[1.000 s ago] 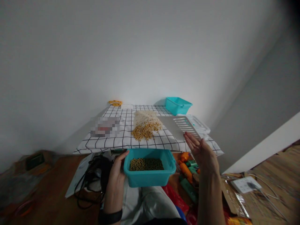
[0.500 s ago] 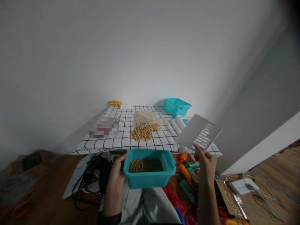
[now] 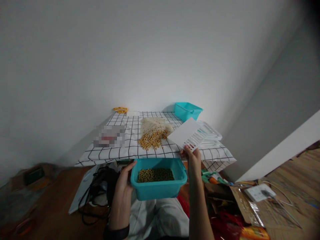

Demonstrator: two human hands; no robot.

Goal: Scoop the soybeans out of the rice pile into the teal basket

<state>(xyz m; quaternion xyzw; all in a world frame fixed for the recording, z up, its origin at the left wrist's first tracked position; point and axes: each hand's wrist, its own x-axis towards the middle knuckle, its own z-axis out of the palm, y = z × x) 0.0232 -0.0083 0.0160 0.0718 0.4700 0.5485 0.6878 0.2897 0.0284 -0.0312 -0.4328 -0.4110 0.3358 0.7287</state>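
Note:
My left hand [image 3: 123,190] grips the left side of a teal tub [image 3: 158,178] holding yellow and green beans, held just below the table's front edge. My right hand [image 3: 193,159] pinches the slotted end of a flat white plastic sieve board [image 3: 188,134], held tilted above the tub's right corner. On the checked tablecloth [image 3: 117,151] lies a heap of yellow beans and rice [image 3: 152,134].
A second teal tub [image 3: 187,111] stands at the table's back right, with clear plastic trays [image 3: 210,137] in front of it. A yellow object [image 3: 120,109] lies at the back left. Cables, a bag and wrappers crowd the wooden floor on both sides.
My right hand took hold of the white board, lifted it off the table's right side and swung it left, over the tub. The left hand and tub stayed put.

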